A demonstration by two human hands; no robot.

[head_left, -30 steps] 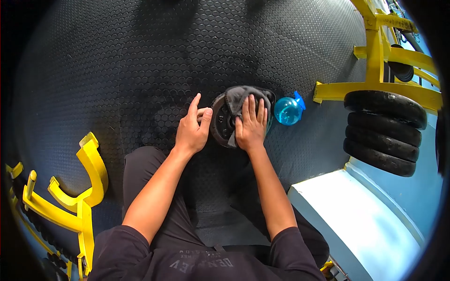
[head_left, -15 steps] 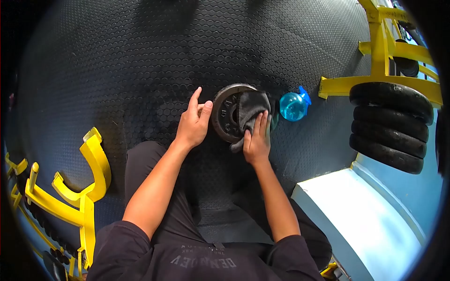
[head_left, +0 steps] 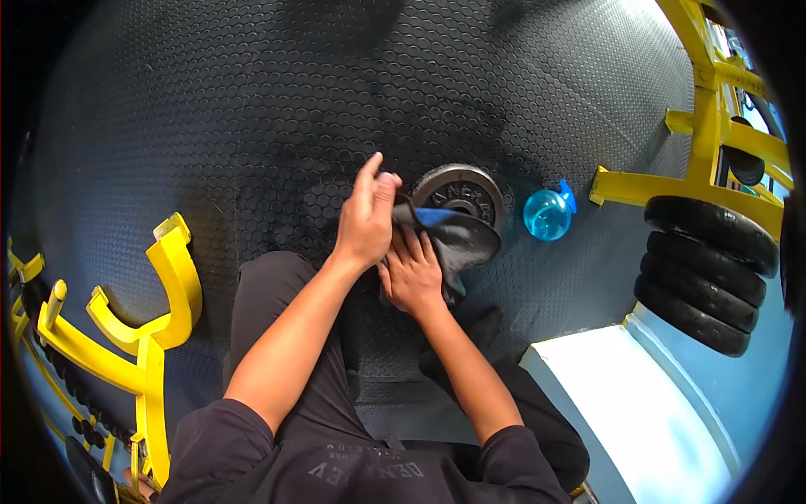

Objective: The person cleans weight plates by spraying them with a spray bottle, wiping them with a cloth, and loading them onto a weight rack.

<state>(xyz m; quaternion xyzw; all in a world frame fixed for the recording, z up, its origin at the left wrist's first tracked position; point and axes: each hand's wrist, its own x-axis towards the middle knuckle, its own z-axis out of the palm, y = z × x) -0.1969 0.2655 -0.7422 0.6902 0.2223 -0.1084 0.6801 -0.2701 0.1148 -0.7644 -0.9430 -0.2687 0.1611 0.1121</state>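
Observation:
A round black weight plate point(head_left: 495, 186) lies on the floor in front of my knees, with raised lettering around its centre hole. My right hand point(head_left: 411, 273) presses a dark grey cloth point(head_left: 467, 244) over the near part of the plate, and a blue patch shows at the cloth's upper edge. That cloth hides the plate's lower half. At the plate's left side my left hand point(head_left: 366, 220) is held with index finger and thumb stretched out, right beside the cloth's corner.
A spray bottle point(head_left: 547, 216) with blue liquid stands right of the plate. Several black plates point(head_left: 705, 281) hang on a yellow rack point(head_left: 701, 143) at the right. A yellow frame point(head_left: 153, 353) stands left, and a white ledge point(head_left: 604, 403) lies at lower right.
My right hand has slid left and toward me across the plate with the cloth, uncovering the plate's upper right. My left hand stays beside the plate. The view has shifted slightly.

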